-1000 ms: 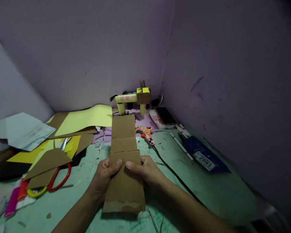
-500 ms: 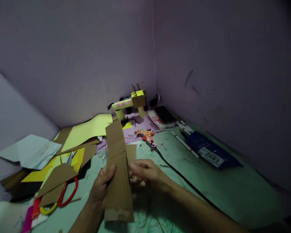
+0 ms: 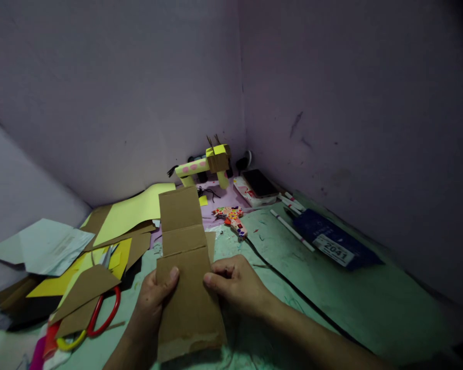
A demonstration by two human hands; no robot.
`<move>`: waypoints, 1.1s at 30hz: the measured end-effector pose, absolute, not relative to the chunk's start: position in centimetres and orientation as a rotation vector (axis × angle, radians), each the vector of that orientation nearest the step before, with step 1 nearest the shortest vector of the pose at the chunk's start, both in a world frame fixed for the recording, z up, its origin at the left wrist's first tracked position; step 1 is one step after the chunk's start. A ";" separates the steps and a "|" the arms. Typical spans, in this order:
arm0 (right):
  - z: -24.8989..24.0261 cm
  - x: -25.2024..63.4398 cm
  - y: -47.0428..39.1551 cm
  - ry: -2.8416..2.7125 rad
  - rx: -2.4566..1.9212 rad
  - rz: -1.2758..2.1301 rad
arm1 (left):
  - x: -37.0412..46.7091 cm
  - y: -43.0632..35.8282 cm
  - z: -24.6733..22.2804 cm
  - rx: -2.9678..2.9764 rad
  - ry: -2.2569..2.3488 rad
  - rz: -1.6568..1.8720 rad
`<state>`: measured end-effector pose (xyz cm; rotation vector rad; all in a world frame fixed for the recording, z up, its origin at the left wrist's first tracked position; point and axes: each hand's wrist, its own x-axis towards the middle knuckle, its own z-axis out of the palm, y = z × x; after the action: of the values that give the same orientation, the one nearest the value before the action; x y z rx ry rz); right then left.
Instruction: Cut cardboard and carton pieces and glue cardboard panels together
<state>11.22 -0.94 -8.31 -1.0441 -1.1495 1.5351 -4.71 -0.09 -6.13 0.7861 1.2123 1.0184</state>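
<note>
One cardboard strip (image 3: 189, 308): left edge is pinched by left hand (image 3: 148, 300), right edge by right hand (image 3: 239, 285). Since half-second ago, broad face turned up, right thumb (image 3: 213, 281) brought onto it; creases (image 3: 185, 252) exposed beyond thumbs, grip judged steadier.

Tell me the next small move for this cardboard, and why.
I'd probably fold the cardboard at its nearer crease: your left hand and right hand hold it on the near side of that line, while its far end extends unfolded beyond.
</note>
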 end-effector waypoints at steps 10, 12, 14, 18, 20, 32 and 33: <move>-8.2 11.2 -1.0 -1.184 -1.060 1.487 | -5.3 0.5 -6.0 1.156 1.300 1.064; -8.1 11.2 -1.1 -1.170 -1.047 1.491 | -5.5 0.6 -6.3 1.165 1.308 1.077; -8.0 11.1 -1.1 -1.159 -1.045 1.495 | -5.8 0.7 -6.6 1.184 1.317 1.065; -7.9 11.2 -1.1 -1.155 -1.074 1.517 | -6.3 1.0 -7.0 1.197 1.291 0.988; -7.9 11.3 -1.0 -1.154 -1.085 1.532 | -6.2 1.1 -7.1 1.162 1.259 0.984; -8.0 11.6 -0.9 -1.187 -1.147 1.532 | -5.1 0.7 -6.4 1.069 1.257 1.038; -7.9 11.6 -0.8 -1.186 -1.148 1.533 | -5.1 0.7 -6.4 1.071 1.258 1.039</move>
<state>11.62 -0.84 -7.94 -1.1477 -1.1860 1.5326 -5.09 0.66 -6.41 1.0708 1.2582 1.0388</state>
